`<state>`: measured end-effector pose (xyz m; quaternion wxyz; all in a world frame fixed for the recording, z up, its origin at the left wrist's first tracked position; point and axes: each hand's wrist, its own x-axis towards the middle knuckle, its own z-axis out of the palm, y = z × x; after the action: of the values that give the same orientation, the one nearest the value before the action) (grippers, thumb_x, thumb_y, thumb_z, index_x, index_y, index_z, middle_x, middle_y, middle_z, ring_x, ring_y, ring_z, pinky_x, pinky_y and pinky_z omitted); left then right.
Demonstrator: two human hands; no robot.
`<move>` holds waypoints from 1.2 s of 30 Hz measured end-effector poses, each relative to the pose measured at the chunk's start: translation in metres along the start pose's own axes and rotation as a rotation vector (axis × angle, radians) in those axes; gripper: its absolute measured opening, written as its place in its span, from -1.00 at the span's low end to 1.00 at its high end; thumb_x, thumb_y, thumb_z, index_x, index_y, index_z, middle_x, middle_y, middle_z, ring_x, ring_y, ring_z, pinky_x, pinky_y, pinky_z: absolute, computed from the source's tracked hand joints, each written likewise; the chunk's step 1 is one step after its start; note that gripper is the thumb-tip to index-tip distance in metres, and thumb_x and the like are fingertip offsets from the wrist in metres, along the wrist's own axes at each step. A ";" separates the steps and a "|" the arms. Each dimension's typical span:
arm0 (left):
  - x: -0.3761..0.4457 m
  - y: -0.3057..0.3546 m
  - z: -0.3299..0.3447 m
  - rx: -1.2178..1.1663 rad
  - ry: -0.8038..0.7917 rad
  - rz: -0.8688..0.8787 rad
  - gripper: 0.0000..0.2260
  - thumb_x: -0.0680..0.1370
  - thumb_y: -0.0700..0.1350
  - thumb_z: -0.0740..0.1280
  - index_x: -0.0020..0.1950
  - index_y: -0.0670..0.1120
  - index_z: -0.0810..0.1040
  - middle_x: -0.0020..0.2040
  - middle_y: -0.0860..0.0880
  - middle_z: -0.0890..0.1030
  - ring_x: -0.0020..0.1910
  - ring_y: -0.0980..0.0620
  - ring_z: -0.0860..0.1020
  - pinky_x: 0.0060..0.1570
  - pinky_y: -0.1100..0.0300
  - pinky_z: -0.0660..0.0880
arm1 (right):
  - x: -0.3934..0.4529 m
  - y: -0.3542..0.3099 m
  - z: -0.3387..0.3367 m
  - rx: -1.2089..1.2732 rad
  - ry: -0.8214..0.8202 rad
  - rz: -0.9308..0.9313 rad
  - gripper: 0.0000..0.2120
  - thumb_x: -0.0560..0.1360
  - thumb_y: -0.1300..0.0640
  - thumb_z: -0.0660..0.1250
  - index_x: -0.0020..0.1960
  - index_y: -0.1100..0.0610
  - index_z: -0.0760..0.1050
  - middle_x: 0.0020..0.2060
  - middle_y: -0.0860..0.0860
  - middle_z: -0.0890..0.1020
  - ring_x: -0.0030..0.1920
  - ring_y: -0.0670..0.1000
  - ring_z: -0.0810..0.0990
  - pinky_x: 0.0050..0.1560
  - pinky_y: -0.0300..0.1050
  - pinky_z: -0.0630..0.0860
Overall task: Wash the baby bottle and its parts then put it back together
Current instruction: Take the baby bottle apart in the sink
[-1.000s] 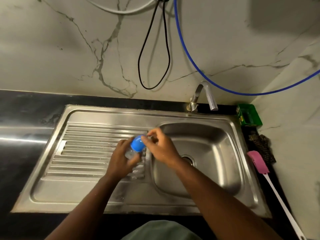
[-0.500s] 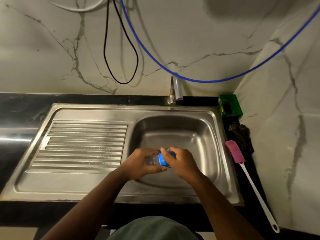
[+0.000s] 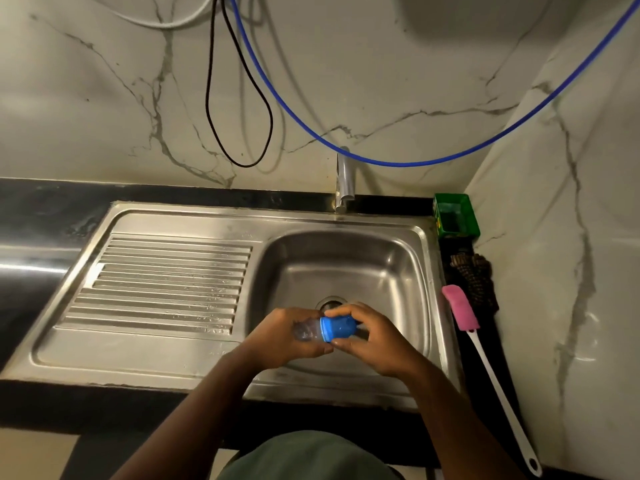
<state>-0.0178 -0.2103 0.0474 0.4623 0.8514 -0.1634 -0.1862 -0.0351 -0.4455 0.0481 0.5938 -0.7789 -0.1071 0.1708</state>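
A small clear baby bottle (image 3: 306,330) lies sideways over the front of the steel sink basin (image 3: 391,268), its blue cap (image 3: 337,328) pointing right. My left hand (image 3: 280,337) grips the clear body from the left. My right hand (image 3: 372,337) curls its fingers and thumb round the blue cap. Most of the bottle is hidden inside my left palm. The drain (image 3: 330,302) shows just behind my fingers.
A ribbed draining board (image 3: 166,285) fills the sink's left half. The tap (image 3: 343,180) stands at the back edge. On the black counter to the right are a green soap tray (image 3: 455,216), a dark scrubber (image 3: 476,278) and a pink-headed bottle brush (image 3: 460,311) with a long white handle.
Both hands carried the bottle from the draining board rightward to over the basin. The bottle went from roughly upright to lying sideways, and my right hand closed round the cap.
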 end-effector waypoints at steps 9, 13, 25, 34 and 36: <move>0.015 -0.013 -0.007 0.044 0.037 0.014 -0.70 0.45 0.20 0.55 0.10 0.12 0.67 -0.10 0.09 0.68 -0.14 0.07 0.66 -0.10 -0.04 0.61 | 0.017 -0.021 0.000 0.025 0.139 0.138 -0.70 0.50 0.20 0.53 0.18 0.01 0.59 0.11 -0.07 0.69 0.04 -0.03 0.71 0.04 -0.12 0.67; 0.018 -0.022 -0.012 0.062 0.024 -0.021 -0.64 0.43 0.24 0.53 0.15 0.14 0.65 -0.05 0.11 0.69 -0.11 0.10 0.67 -0.05 -0.05 0.62 | 0.021 -0.018 0.002 0.080 0.125 0.122 -0.62 0.50 0.26 0.53 0.25 0.02 0.56 0.19 -0.12 0.67 0.19 -0.07 0.66 0.16 -0.18 0.62; 0.049 -0.078 0.016 0.096 0.172 -0.185 -0.34 0.37 0.10 0.66 0.40 -0.06 0.58 0.20 0.05 0.58 0.15 0.10 0.54 0.19 0.11 0.52 | 0.041 0.080 -0.004 -0.094 0.306 0.559 -0.62 0.47 0.11 0.55 0.22 -0.03 0.53 0.09 -0.06 0.65 0.01 -0.06 0.64 0.02 -0.20 0.56; 0.069 -0.105 0.041 0.119 0.027 -0.316 -0.43 0.43 0.14 0.59 0.38 0.06 0.54 0.21 0.08 0.58 0.12 0.09 0.56 0.07 0.20 0.45 | 0.067 0.161 0.006 -0.722 0.054 0.872 -0.61 0.53 0.04 0.44 0.29 0.10 0.42 0.24 0.12 0.56 0.24 0.20 0.58 0.18 0.04 0.55; 0.073 -0.108 0.045 0.108 0.003 -0.340 -0.45 0.44 0.09 0.60 0.37 0.04 0.53 0.21 0.05 0.58 0.13 0.07 0.54 0.05 0.20 0.44 | 0.069 0.168 0.010 -0.803 0.026 0.906 -0.58 0.56 0.10 0.39 0.37 0.11 0.36 0.34 0.15 0.48 0.38 0.26 0.46 0.29 0.09 0.48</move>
<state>0.0364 -0.2194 -0.0788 0.3782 0.8906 -0.0261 -0.2511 0.0179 -0.4570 -0.1252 0.1228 -0.9123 0.1863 0.3433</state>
